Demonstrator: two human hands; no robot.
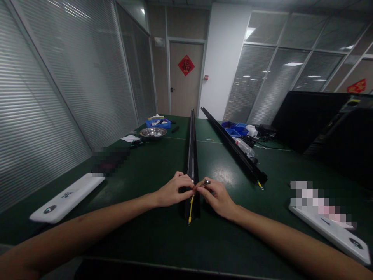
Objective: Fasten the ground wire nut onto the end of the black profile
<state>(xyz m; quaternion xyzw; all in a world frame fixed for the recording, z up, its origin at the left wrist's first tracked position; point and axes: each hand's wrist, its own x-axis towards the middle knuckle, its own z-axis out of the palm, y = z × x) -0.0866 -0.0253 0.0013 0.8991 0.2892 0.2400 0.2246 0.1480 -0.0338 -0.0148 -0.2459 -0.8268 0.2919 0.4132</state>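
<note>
A long black channel rail (pixel 191 151) runs away from me down the middle of the green table. Over its near end my left hand (pixel 171 190) is closed, thumb and fingertips pinched together; whatever lies between them is too small to name. My right hand (pixel 218 197) meets it from the other side, also closed, with a small shiny metal piece (pixel 206 182) showing at its fingers. Just below the fingertips, a short yellow wire (pixel 190 210) with a ring terminal at its end lies along the rail.
A second black rail (pixel 233 144) with a yellow wire lies to the right. Blue bins (pixel 233 132) and a plastic bottle (pixel 245 147) sit beyond it. At the far left are a metal bowl (pixel 153 133) and a blue tray (pixel 158 123). White devices (pixel 68 197) flank me.
</note>
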